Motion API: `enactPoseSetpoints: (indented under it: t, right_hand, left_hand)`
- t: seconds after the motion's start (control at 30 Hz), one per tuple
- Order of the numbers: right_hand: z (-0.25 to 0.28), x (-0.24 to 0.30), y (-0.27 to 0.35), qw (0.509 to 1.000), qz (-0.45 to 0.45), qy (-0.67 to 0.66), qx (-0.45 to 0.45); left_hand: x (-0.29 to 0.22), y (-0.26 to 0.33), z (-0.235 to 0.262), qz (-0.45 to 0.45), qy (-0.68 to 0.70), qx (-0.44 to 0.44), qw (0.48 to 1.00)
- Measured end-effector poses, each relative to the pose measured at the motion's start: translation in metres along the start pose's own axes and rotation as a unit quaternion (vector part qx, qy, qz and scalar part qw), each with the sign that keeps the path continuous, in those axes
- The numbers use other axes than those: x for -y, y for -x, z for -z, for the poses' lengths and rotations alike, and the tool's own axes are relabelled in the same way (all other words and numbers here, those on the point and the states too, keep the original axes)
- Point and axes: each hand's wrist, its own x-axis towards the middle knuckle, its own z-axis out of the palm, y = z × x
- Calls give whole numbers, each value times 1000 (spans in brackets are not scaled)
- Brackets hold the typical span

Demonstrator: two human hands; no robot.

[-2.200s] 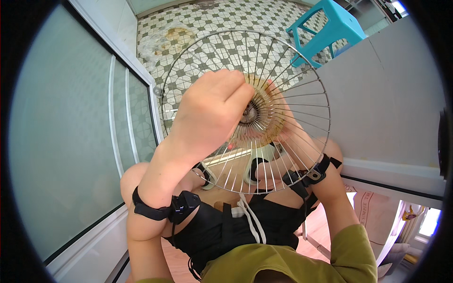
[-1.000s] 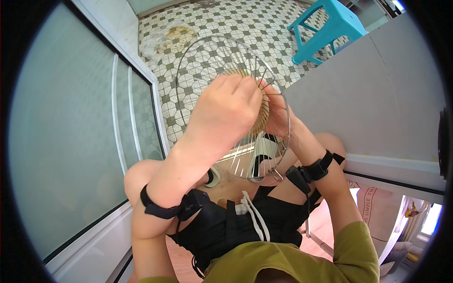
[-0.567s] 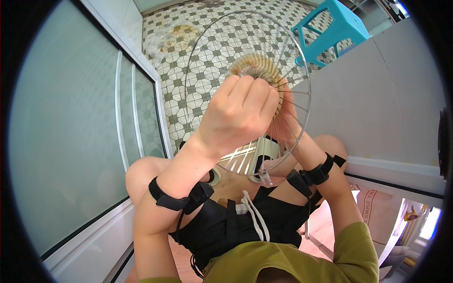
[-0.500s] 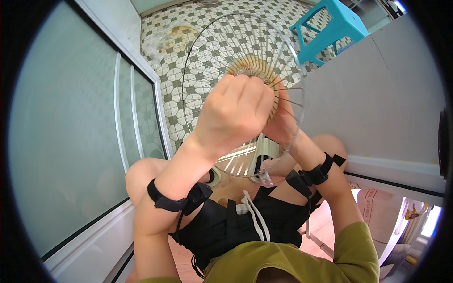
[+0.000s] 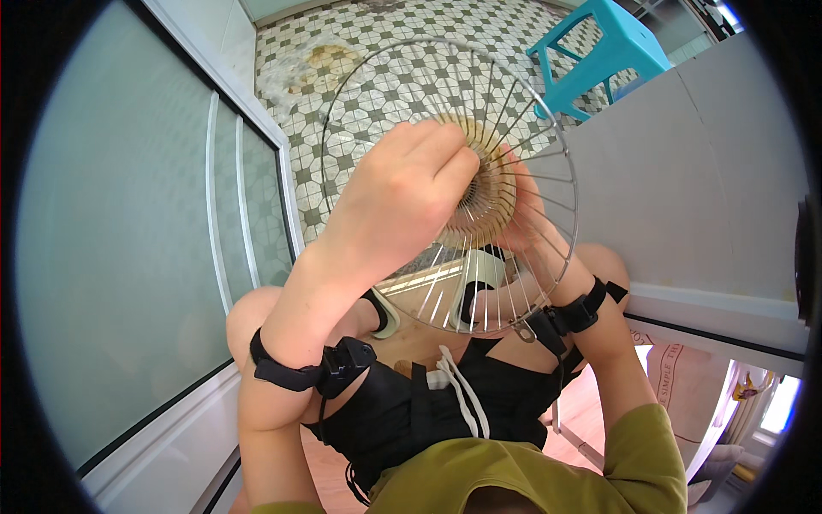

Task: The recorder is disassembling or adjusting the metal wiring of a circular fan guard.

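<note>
A round wire fan guard (image 5: 497, 210) with thin radiating spokes hangs before me over my knees. Its hub wires are tinted yellow-brown. My right hand (image 5: 527, 210) grips the guard from behind near the hub, partly seen through the spokes. At the front, my left hand (image 5: 401, 188) presses into the middle of the guard with curled, closed fingers. Whatever those fingertips pinch is hidden by the hand. A small metal clip (image 5: 524, 331) sits on the lower rim of the guard.
A frosted glass sliding door (image 5: 128, 214) stands close on my left, and a grey panel (image 5: 685, 180) on my right. A turquoise plastic stool (image 5: 604, 51) is at the far right on the patterned tile floor (image 5: 377, 86). A whitish, yellowish wet-looking patch (image 5: 317, 64) marks the tiles.
The guard has turned, bringing its clip and rim rightward, and its hub now shows more. My left hand has shifted left and slightly down across the hub. The wires look sharper.
</note>
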Motion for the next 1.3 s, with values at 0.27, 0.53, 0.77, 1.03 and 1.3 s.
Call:
enactPoseSetpoints:
  t: [0.27,0.53,0.77,1.03,1.3]
  right_hand:
    - [-11,6,-1,997,-54,60,11]
    - [4,0,-2,999,-33,-17,19]
    - [-2,-8,-3,998,-23,-61,14]
    - [-6,-3,-6,981,8,186,-54]
    - [-7,13,1,999,-30,-23,1]
  left_hand:
    - [5,-3,11,-18,33,57,998]
    - [-4,5,-14,-60,-135,5,989]
    - [-11,1,-17,-29,-133,-17,991]
    - [-1,-3,10,238,112,39,964]
    - [11,-3,9,172,14,-29,985]
